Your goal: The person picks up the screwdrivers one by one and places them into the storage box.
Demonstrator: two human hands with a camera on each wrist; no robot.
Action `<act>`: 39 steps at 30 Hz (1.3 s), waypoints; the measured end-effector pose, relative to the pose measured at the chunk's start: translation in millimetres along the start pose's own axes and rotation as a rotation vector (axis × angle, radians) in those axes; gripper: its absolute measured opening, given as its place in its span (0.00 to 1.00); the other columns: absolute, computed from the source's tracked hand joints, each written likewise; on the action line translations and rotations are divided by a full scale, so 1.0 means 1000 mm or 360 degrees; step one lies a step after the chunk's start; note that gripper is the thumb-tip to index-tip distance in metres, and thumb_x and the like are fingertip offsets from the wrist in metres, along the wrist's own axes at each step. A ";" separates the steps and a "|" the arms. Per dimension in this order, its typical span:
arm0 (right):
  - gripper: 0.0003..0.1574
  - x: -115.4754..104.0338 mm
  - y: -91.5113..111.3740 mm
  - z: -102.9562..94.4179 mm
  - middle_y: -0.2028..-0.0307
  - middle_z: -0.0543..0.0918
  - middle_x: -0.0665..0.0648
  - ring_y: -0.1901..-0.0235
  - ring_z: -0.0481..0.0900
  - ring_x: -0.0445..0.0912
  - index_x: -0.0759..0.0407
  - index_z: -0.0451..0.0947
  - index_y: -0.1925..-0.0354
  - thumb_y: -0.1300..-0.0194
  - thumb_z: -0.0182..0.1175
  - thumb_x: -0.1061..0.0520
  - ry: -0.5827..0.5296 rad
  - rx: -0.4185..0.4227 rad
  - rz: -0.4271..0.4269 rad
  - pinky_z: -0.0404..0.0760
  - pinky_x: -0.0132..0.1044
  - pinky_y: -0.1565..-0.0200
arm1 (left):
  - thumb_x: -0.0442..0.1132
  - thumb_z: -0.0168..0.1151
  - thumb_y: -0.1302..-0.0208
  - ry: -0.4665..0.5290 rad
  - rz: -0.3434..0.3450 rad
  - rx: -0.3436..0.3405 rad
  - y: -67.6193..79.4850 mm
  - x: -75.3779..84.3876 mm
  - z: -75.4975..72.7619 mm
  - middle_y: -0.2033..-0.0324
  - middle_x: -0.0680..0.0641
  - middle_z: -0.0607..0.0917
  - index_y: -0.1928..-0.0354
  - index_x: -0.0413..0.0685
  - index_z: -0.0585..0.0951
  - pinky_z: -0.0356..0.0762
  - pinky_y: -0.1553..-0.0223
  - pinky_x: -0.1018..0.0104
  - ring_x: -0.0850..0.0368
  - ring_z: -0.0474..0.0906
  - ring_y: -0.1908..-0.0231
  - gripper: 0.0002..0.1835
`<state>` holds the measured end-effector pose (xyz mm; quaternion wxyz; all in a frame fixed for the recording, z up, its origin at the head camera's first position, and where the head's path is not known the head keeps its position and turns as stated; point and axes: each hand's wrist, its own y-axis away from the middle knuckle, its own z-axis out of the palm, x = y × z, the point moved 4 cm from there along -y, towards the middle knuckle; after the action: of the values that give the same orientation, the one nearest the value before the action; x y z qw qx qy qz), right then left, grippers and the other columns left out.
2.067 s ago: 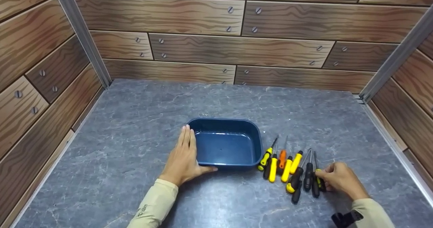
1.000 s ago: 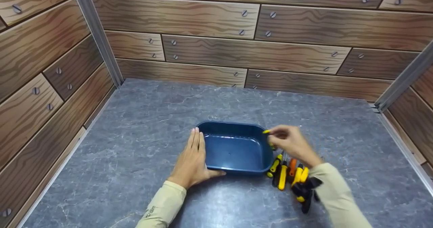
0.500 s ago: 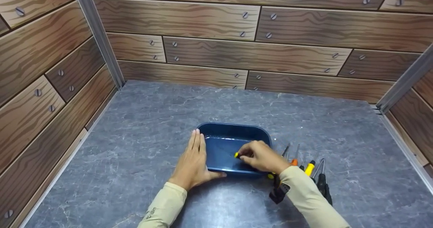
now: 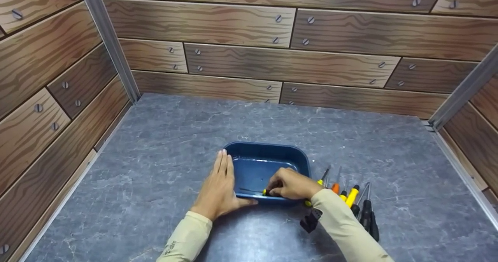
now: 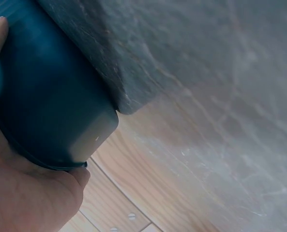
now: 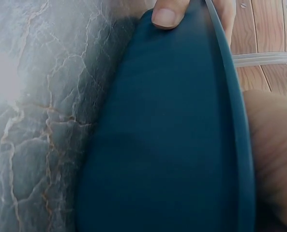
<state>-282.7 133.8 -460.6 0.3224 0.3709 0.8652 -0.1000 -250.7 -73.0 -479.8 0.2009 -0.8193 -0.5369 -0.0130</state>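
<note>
Holding a screwdriver (image 4: 265,192) inside the blue container (image 4: 268,151).

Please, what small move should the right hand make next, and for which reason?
I would probably have the right hand let go of the screwdriver. It is already inside the blue bin, low beside the near wall, the left hand rests against the bin's left side, and other screwdrivers lie outside on the table, to the right.
</note>
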 end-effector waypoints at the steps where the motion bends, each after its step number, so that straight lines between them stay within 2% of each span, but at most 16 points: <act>1: 0.06 0.000 0.000 0.001 0.69 0.89 0.52 0.69 0.84 0.38 0.61 0.90 0.63 0.36 0.67 0.66 -0.0020 -0.0009 0.0002 0.83 0.33 0.64 | 0.82 0.66 0.59 -0.0007 0.0008 0.0013 0.000 0.000 0.000 0.26 0.24 0.53 0.27 0.21 0.55 0.55 0.27 0.49 0.34 0.48 0.24 0.76; 8: 0.06 0.002 0.001 0.000 0.69 0.90 0.54 0.69 0.85 0.39 0.63 0.90 0.63 0.38 0.68 0.68 -0.0079 -0.0024 0.0025 0.83 0.31 0.64 | 0.80 0.67 0.59 -0.0035 0.0063 0.0076 0.000 0.003 -0.002 0.27 0.23 0.56 0.28 0.20 0.57 0.57 0.27 0.48 0.32 0.51 0.25 0.75; 15: 0.10 0.003 0.000 0.002 0.67 0.90 0.55 0.67 0.87 0.42 0.65 0.89 0.63 0.41 0.66 0.72 -0.0102 -0.0046 0.0009 0.84 0.31 0.61 | 0.81 0.66 0.59 -0.0028 0.0029 0.0026 0.000 0.003 -0.003 0.26 0.24 0.53 0.27 0.21 0.55 0.56 0.27 0.48 0.32 0.49 0.25 0.76; 21: 0.10 0.003 0.000 0.004 0.67 0.90 0.55 0.65 0.88 0.43 0.64 0.90 0.63 0.41 0.66 0.72 -0.0117 -0.0076 0.0028 0.84 0.30 0.60 | 0.81 0.67 0.59 -0.0003 0.0006 -0.0003 0.000 0.003 -0.002 0.25 0.25 0.52 0.26 0.21 0.54 0.56 0.27 0.49 0.33 0.47 0.24 0.76; 27: 0.10 0.003 0.003 0.001 0.66 0.90 0.56 0.64 0.88 0.44 0.64 0.90 0.62 0.40 0.65 0.72 -0.0160 -0.0066 0.0020 0.84 0.31 0.59 | 0.80 0.67 0.59 0.0003 0.0027 0.0004 0.000 0.003 0.000 0.26 0.24 0.53 0.27 0.21 0.54 0.57 0.27 0.48 0.33 0.48 0.24 0.76; 30: 0.09 0.003 0.006 -0.006 0.66 0.90 0.56 0.64 0.87 0.44 0.65 0.89 0.62 0.40 0.66 0.71 -0.0129 0.0025 0.0012 0.84 0.33 0.58 | 0.80 0.67 0.59 0.0007 0.0039 0.0016 0.000 0.003 -0.001 0.26 0.24 0.53 0.27 0.21 0.55 0.57 0.27 0.48 0.32 0.48 0.24 0.76; 33: 0.07 0.004 0.011 -0.017 0.65 0.90 0.57 0.64 0.86 0.44 0.67 0.88 0.61 0.39 0.66 0.70 -0.0100 0.0174 0.0006 0.85 0.35 0.59 | 0.81 0.66 0.59 0.0012 0.0023 -0.0001 0.000 0.001 0.000 0.26 0.24 0.53 0.26 0.21 0.54 0.55 0.26 0.49 0.34 0.47 0.24 0.76; 39: 0.09 0.011 0.038 -0.045 0.60 0.88 0.63 0.65 0.84 0.48 0.68 0.86 0.56 0.36 0.64 0.69 -0.0127 0.0594 0.0090 0.84 0.35 0.61 | 0.81 0.66 0.59 0.0004 -0.0009 -0.0040 0.001 0.000 0.000 0.25 0.25 0.51 0.26 0.22 0.53 0.52 0.26 0.49 0.35 0.45 0.23 0.77</act>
<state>-283.5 185.7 -430.6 0.2847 0.4441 0.8074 -0.2642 -249.6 -72.8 -480.3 0.1912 -0.8202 -0.5388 -0.0212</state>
